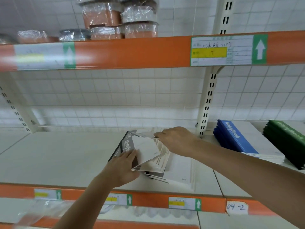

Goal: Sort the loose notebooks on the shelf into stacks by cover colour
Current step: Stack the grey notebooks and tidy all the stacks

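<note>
Pinching a small bundle of grey notebooks (148, 152) by its far edge, the right hand (178, 141) tilts them up off the grey stack (165, 172) lying on the shelf (66, 156), so its grip is closed on them. Meanwhile the left hand (122, 167) lies flat with straight fingers against the near left side of the same bundle, steadying rather than clasping it. Off to the right, past the upright post, sit a blue stack (234, 138) and a green stack (287, 139), both already gathered.

As I judge it, the risk is the fanned covers: the lifted notebooks are splayed at their lower edge, and a thin pinch could let some slide out and skew the pile beneath. A push from the flat palm might also shove the stack askew.

"NoteBook" reads in white on the grey, blue and green covers. A paper tag (236, 207) on the orange shelf edge says "04-2"; the shelf label (222, 50) above carries handwriting I cannot read.
</note>
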Demonstrator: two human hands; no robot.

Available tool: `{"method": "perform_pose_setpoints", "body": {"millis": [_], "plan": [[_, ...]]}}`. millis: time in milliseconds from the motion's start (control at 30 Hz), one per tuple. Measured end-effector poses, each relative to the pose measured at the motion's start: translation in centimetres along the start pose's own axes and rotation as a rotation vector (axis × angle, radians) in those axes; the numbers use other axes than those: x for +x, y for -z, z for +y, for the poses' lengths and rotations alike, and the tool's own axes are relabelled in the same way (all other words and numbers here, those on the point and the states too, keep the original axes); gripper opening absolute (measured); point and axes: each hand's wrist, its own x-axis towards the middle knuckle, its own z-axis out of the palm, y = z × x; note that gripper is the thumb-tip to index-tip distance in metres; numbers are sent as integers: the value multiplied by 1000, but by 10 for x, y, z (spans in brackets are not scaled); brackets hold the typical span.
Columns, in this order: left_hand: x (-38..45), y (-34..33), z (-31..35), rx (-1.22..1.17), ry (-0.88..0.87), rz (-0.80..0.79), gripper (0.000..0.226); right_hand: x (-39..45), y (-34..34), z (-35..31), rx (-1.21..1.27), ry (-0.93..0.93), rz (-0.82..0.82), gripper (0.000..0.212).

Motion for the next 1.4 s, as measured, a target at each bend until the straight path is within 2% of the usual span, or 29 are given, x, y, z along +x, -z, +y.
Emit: {"method": "perform_pose_setpoints", "body": {"millis": [100, 200, 300, 467, 533, 567, 633, 667, 733, 800, 833, 900, 1067, 1200, 1300, 1400], "plan": [[11, -9, 9, 6, -11, 22, 107, -7, 4, 5, -51, -43, 26, 57], [19, -15, 14, 83, -17, 126, 65, -16, -3, 13, -96, -39, 202, 62], [23, -11, 15, 176, -35, 135, 48, -31, -9, 25, -174, -52, 277, 44], [15, 12, 32, 322, 49, 113, 31, -70, -25, 38, -206, -53, 322, 29], [11, 23, 45, 356, 81, 249, 18, -85, -33, 43, -165, -65, 357, 29], [12, 28, 51, 336, 54, 304, 20, -93, -36, 46, -144, -70, 370, 29], [17, 31, 58, 270, -33, 448, 38, -107, -41, 52, -125, -69, 397, 30], [19, 33, 62, 234, -80, 540, 38, -114, -41, 55, -122, -68, 407, 31], [18, 38, 75, 233, -128, 647, 24, -129, -40, 61, -106, -57, 444, 38], [21, 40, 88, 241, -177, 777, 44, -145, -39, 68, -81, -27, 495, 47], [21, 43, 96, 246, -170, 798, 40, -154, -37, 73, -83, -13, 509, 50], [24, 48, 114, 252, -167, 828, 15, -172, -33, 83, -92, -6, 521, 51], [22, 57, 163, 248, -177, 890, 18, -219, -31, 109, -112, -48, 586, 33], [24, 66, 210, 232, -159, 852, 32, -264, -33, 134, -117, -83, 565, 44], [22, 70, 252, 256, -209, 917, 17, -301, -31, 150, -100, -84, 578, 42], [24, 71, 296, 292, -248, 983, 27, -338, -29, 165, -86, -95, 597, 39]]}}
